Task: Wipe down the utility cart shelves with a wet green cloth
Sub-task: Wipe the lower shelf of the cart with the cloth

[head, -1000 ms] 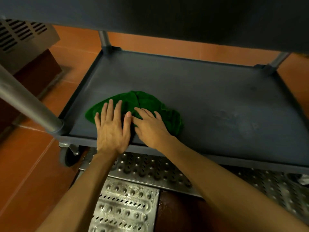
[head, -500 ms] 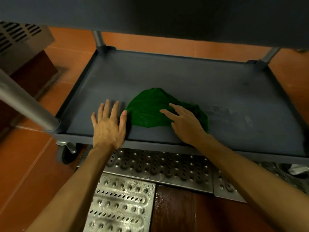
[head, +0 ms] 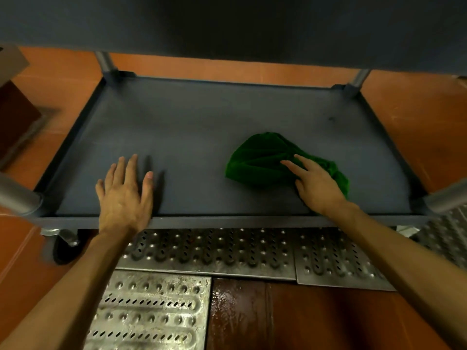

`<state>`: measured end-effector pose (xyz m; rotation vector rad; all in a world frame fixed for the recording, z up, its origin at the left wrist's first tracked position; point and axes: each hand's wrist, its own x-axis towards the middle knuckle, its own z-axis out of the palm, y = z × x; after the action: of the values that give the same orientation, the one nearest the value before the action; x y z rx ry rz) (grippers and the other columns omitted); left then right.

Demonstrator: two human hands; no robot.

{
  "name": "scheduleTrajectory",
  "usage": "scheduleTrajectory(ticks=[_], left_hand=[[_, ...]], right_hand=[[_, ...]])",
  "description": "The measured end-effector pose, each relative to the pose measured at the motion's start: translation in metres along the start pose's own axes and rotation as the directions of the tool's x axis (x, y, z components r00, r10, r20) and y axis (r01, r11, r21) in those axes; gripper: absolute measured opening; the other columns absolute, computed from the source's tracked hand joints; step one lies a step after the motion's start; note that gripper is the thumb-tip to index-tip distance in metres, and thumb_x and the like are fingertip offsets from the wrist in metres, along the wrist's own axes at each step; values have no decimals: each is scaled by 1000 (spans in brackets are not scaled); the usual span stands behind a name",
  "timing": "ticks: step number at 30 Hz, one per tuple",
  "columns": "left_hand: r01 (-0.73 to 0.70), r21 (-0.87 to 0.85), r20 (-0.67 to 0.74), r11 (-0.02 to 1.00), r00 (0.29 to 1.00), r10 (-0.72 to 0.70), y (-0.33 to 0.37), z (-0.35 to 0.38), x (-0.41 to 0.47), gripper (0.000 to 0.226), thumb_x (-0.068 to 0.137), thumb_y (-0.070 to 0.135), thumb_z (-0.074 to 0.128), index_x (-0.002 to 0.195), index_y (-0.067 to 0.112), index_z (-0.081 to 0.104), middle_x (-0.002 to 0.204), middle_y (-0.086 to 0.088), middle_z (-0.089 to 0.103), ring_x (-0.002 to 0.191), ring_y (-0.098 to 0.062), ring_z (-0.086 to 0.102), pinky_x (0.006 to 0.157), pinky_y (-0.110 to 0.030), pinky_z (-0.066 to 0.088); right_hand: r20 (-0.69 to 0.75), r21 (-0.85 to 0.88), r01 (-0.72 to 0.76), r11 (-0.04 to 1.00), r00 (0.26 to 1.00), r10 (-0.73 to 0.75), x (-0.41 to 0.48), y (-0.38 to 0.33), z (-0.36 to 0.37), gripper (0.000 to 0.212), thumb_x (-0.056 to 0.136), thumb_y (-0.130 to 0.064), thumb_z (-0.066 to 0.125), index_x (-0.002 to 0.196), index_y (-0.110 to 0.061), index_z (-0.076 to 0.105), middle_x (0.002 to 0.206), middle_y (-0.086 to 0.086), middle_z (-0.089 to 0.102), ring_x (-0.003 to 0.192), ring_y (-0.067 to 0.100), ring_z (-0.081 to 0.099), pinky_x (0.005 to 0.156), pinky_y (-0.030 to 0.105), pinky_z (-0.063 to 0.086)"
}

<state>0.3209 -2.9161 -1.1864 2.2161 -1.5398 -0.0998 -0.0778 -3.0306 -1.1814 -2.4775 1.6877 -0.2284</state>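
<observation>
**Lower cart shelf**

Orange tile floor (head: 417,117) surrounds the grey lower shelf (head: 202,127); steel grates (head: 214,251) lie at 6 o'clock. The green cloth (head: 257,157) sits at the shelf's 4 o'clock under the right hand (head: 316,185), fingers straight. The left hand (head: 123,195) lies flat, empty, at 8 o'clock.

Wide bare strip of lower shelf (head: 202,122) left of & behind green cloth (head: 260,157). Far left of cloth, left hand (head: 123,198) lies flat on the deck. Right hand (head: 318,185) covers cloth's right part. Upper shelf (head: 227,21) overhangs above cloth, cuts headroom. Corner posts (head: 104,61) stand well apart from cloth.
</observation>
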Motion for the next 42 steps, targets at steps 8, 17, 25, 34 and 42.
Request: scheduleTrajectory(ticks=[8,17,25,34,42], left_hand=[[-11,-23,-25,1000,1000,11,-2,1,0,73,99,61,16,156,15,22,159,-19,30,147,-36,27,118,-60,20],[-25,-6,-21,1000,999,25,-5,-1,-2,72,100,60,17,154,14,25,158,-20,32,146,-36,28,118,-59,22],[-171,44,46,984,985,168,4,5,-3,58,94,52,38,137,15,53,152,-15,44,147,-34,28,119,-58,16],[-424,-89,120,901,894,432,111,41,-23,47,87,42,53,128,19,64,123,-5,61,121,-26,51,112,-52,31],[-361,-79,218,929,904,369,107,45,-29,54,89,49,44,132,22,61,139,-5,50,132,-26,42,115,-42,30]], right_hand=[[24,-24,-213,977,977,214,-32,80,-19,60,97,-12,49,152,-32,34,158,14,28,143,35,30,117,46,30],[-4,-18,-513,858,858,513,-53,122,-41,55,98,-26,43,152,-27,33,156,19,30,142,39,30,112,53,34],[-32,-3,-598,802,801,597,-47,104,-36,67,96,-60,34,154,-29,24,155,22,32,141,40,32,111,50,33],[-146,41,-699,714,702,697,-35,96,-26,81,97,-62,34,155,-8,16,157,23,26,142,42,27,114,56,26],[-163,36,-779,626,614,773,-7,93,-25,74,98,-60,33,149,-6,31,150,25,37,137,45,33,110,56,29]])
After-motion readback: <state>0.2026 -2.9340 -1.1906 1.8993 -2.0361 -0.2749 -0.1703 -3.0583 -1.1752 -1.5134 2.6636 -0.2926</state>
